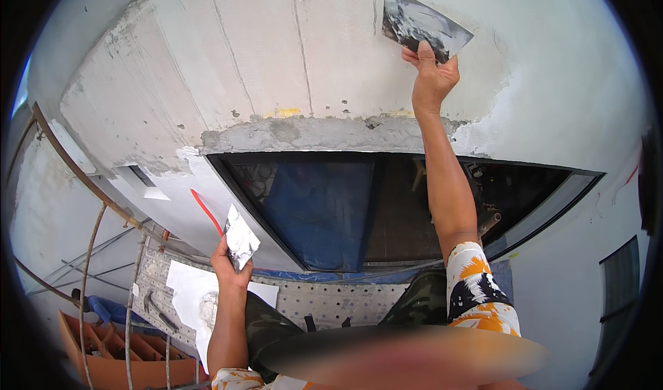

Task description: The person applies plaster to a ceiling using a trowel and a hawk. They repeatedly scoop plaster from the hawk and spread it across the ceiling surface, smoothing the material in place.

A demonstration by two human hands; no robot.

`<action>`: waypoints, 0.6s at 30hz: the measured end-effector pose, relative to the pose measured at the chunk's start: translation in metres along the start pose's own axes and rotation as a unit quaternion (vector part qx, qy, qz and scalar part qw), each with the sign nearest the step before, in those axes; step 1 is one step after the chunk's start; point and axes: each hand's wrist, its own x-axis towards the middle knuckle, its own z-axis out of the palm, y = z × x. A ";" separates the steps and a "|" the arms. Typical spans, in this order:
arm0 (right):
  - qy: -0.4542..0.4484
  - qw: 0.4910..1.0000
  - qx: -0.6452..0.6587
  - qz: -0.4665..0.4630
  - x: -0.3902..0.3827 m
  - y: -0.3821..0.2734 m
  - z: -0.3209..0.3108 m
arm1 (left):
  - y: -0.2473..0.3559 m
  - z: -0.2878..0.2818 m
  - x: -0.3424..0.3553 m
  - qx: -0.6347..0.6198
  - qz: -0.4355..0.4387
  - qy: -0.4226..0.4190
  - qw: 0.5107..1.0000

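Note:
My right hand (pixel 431 72) is raised high and grips a wide flat putty blade (pixel 423 24), pressed against the white plastered wall (pixel 276 52) above a window opening. My left hand (pixel 229 264) hangs lower at the left and holds a smaller blade (pixel 241 237) smeared with white filler, tilted upward and away from the wall.
A rough grey concrete lintel (pixel 311 133) runs over the dark window opening (pixel 387 203). Below is a perforated metal scaffold plank (pixel 324 300) with a filler-spattered white sheet (pixel 193 293). Rusty bars and cables (pixel 90 183) curve at the left, above an orange tiled roof (pixel 117 362).

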 end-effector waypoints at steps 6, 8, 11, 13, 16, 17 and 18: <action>0.003 0.999 0.048 0.006 -0.010 0.009 0.029 | -0.001 -0.004 0.003 0.000 -0.003 -0.002 1.000; -0.080 0.993 -0.064 0.063 -0.017 0.011 0.048 | -0.002 -0.004 0.001 0.004 -0.008 0.007 1.000; -0.078 0.993 -0.091 0.018 -0.024 0.014 0.073 | 0.000 0.000 -0.002 0.029 -0.008 -0.001 1.000; -0.032 0.998 -0.028 -0.035 -0.028 0.015 0.083 | 0.002 -0.001 -0.005 0.006 -0.014 -0.005 1.000; -0.103 0.994 -0.017 -0.002 -0.026 0.011 0.090 | 0.005 0.000 -0.006 0.003 -0.012 -0.002 1.000; -0.104 0.994 0.034 -0.023 -0.024 0.010 0.093 | 0.006 0.000 -0.006 -0.001 -0.008 0.002 1.000; -0.056 0.996 0.043 -0.062 -0.022 0.009 0.095 | 0.007 0.001 -0.006 -0.003 -0.013 -0.011 1.000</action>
